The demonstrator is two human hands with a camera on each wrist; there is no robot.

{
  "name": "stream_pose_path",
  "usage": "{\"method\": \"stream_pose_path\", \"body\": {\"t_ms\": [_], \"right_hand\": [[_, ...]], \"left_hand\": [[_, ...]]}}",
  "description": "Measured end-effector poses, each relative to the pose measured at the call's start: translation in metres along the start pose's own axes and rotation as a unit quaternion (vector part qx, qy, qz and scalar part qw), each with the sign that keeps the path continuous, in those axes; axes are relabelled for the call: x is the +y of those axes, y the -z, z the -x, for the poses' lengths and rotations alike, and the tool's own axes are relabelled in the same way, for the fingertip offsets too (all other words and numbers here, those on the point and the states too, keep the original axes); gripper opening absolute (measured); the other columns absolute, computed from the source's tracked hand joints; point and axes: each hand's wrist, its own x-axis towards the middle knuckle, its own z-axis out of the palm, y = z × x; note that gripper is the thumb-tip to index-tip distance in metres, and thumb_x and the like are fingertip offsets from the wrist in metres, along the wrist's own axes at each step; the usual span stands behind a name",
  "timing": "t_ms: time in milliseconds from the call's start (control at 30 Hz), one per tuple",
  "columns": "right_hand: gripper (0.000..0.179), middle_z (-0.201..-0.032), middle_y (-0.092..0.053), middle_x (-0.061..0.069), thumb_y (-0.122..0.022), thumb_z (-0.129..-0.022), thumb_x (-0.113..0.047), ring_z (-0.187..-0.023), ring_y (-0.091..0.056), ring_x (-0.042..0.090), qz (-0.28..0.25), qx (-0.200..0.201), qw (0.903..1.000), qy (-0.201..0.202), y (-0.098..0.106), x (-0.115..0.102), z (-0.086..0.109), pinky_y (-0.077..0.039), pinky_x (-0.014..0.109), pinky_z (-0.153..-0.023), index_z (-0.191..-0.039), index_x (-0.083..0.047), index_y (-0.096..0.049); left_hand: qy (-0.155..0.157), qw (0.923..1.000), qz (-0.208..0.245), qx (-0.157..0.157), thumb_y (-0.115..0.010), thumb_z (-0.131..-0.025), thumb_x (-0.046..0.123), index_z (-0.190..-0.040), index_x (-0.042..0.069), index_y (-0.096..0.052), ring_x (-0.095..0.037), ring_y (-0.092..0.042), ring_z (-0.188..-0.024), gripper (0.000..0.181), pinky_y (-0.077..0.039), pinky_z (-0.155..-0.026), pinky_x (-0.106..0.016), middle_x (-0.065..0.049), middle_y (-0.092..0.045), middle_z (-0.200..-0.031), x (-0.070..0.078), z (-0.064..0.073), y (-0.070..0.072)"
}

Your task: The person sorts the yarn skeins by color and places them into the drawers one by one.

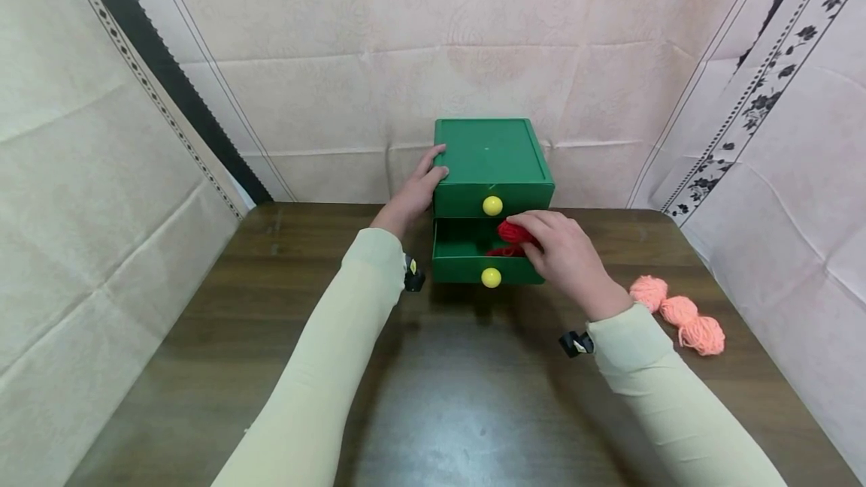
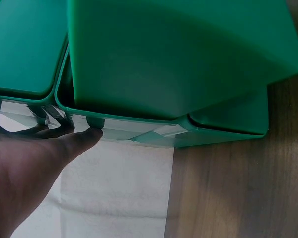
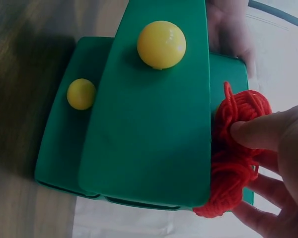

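Note:
A small green drawer cabinet (image 1: 492,150) stands at the back of the table, its middle drawer (image 3: 151,124) pulled out. My left hand (image 1: 418,185) rests against the cabinet's left side, fingertips at the top edge. In the left wrist view, that hand's thumb (image 2: 84,141) presses the side beside the pulled-out drawer. Over the opened drawer, my right hand (image 1: 561,250) pinches a bundle of red yarn (image 3: 238,144) between thumb and fingers. Part of the red yarn hangs down at the drawer; the right wrist view shows it bunched in rounded clumps.
Three joined balls of pink yarn (image 1: 679,311) lie on the wooden table (image 1: 473,397), right of the cabinet. Yellow round knobs (image 1: 492,206) mark the drawer fronts. Pale patterned cloth (image 1: 473,43) hangs behind the table and at both sides.

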Motion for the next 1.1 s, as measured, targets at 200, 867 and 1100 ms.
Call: {"method": "stream_pose_path", "body": {"t_ms": [200,867,1100], "right_hand": [[0.047,-0.122,-0.064,0.010,-0.074,-0.084,-0.008,-0.108,-0.059,0.031,-0.005,-0.009,0.9999,-0.002,-0.004,-0.002,0.002,-0.049,0.050,-0.093,-0.129,-0.012,-0.060],[0.035,-0.113,-0.067,0.011,-0.073,-0.085,-0.008,-0.103,-0.060,0.030,0.000,-0.005,0.9999,0.011,-0.004,-0.009,0.006,-0.049,0.047,-0.092,-0.119,-0.008,-0.067],[0.026,-0.104,-0.069,0.008,-0.073,-0.083,-0.005,-0.097,-0.061,0.024,-0.007,0.020,0.9991,0.036,-0.007,-0.019,0.013,-0.054,0.041,-0.085,-0.109,-0.006,-0.071]], "left_hand": [[0.003,1.0000,0.002,-0.004,-0.036,-0.104,0.033,-0.155,0.037,-0.014,-0.027,-0.013,-0.149,0.055,-0.024,-0.116,-0.053,0.000,-0.004,-0.164,0.000,0.000,-0.001],[-0.001,0.9997,0.021,0.015,-0.039,-0.103,0.037,-0.151,0.044,-0.020,-0.027,-0.016,-0.147,0.052,-0.024,-0.115,-0.054,0.003,-0.008,-0.163,-0.016,-0.015,0.000],[-0.004,0.9990,0.041,0.017,-0.038,-0.103,0.034,-0.153,0.040,-0.020,-0.029,-0.019,-0.146,0.054,-0.027,-0.114,-0.054,0.003,-0.008,-0.163,-0.014,-0.014,-0.002]]}}
